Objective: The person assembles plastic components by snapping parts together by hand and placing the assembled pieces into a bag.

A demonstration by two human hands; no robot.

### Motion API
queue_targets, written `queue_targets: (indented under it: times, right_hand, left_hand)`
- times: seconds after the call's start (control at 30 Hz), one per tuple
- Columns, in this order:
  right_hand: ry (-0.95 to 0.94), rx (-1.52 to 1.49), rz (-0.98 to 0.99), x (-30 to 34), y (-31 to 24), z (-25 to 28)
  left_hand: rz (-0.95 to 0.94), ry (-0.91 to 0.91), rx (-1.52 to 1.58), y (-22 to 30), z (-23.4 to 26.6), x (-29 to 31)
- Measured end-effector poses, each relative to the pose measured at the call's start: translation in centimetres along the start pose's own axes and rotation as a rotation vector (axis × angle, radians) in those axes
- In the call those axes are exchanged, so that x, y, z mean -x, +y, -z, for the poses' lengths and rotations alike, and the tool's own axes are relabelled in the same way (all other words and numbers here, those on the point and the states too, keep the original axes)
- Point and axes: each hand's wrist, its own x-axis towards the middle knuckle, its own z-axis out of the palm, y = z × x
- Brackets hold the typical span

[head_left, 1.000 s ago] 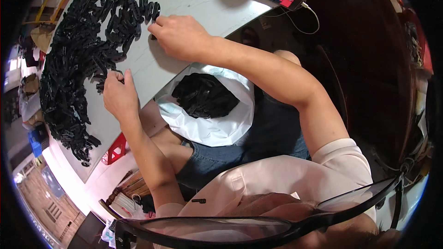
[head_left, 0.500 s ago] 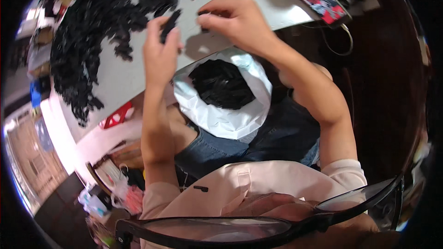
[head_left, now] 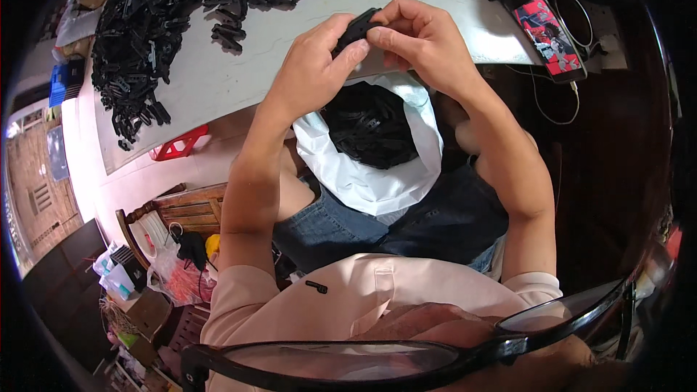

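Above the near edge of the table, my left hand (head_left: 308, 65) grips a slim, elongated black plastic part (head_left: 356, 30) between thumb and fingers. My right hand (head_left: 433, 47) meets it at the right end, thumb and fingertips pinched together there. Whatever small piece the right fingers may hold is hidden. Just below the hands, a white plastic bag (head_left: 324, 165) sits open on my lap with its rim folded down. Inside it lie many similar black plastic parts (head_left: 372, 127).
A big heap of loose black parts (head_left: 145, 36) covers the left and far side of the pale table (head_left: 203, 91). A phone (head_left: 548, 33) with a cable lies at the right edge. Under the table stands a red stool (head_left: 180, 143); a wooden chair (head_left: 192, 207) is at lower left.
My hands were apart, each holding a black piece. They have come together, the left moving right with its part, and now meet at that part. The view has shifted slightly.
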Motion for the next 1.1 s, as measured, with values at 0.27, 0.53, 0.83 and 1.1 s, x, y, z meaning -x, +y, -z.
queue_targets:
  times: [0.27, 0.53, 0.83, 1.1]
  right_hand:
    - [-0.175, 0.081, -0.111, -0.2, 0.0, 1.1]
    - [-0.112, 0.188, -0.052, -0.2, 0.3, 0.9]
    - [0.132, 0.971, 0.367, -2.1, 0.7, -0.2]
    - [0.484, 1.275, 0.458, -6.3, 2.5, 1.4]
  left_hand:
    - [0.039, -0.121, 0.020, -0.4, 1.2, -0.2]
    - [0.117, -0.257, -0.047, -0.2, 2.5, -0.4]
    - [-0.094, 0.424, -0.960, -6.5, 5.4, -1.9]
    - [-0.065, 0.381, -0.953, -6.1, 4.8, -2.0]
